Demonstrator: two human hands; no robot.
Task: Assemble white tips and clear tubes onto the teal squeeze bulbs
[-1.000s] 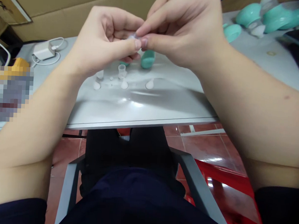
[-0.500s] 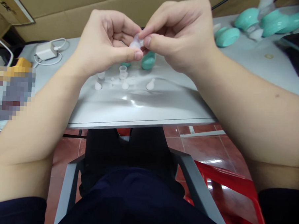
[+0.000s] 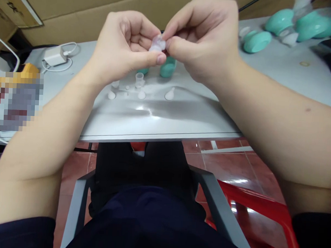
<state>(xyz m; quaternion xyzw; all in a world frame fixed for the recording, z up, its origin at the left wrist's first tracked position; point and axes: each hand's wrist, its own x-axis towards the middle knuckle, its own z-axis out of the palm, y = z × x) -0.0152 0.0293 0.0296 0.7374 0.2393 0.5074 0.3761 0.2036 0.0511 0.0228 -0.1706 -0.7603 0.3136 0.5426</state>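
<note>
Two bare hands met above the far part of a grey table (image 3: 160, 120), both pinching one small translucent plastic piece (image 3: 157, 45) between them. The left hand (image 3: 125, 45) had its thumb laid along the underside of the piece and its other fingers curled in toward the palm, closed on the near end. The right hand (image 3: 204, 38) gripped the other end between thumb and forefinger, the remaining fingers folded loosely behind. The piece sat in the air, clear of the tabletop, right where the fingertips of both hands came together; its exact shape was hard to make out because the fingers covered most of it.

Below the hands, on the table, lay several small clear and whitish parts: a little clear cup (image 3: 139, 79) standing upright, and three white drop-shaped bits, one (image 3: 111, 95) to the left, one (image 3: 141, 95) just in front of the cup and one (image 3: 169, 95) to the right. A teal cap (image 3: 168, 68) stood just behind them, partly hidden by the hands, with another teal bit (image 3: 143, 70) peeping out under the left thumb.

Further off, at the right rear of the table, was a group of teal domes (image 3: 257, 40), blurred. At the left rear lay a white charger (image 3: 55, 55) with its cable coiled beside it. A cardboard wall (image 3: 77, 14) stood behind the table. Under the table edge showed dark trousers, a grey chair frame (image 3: 214, 203), red floor tiles and a red plastic stool (image 3: 260, 216).
</note>
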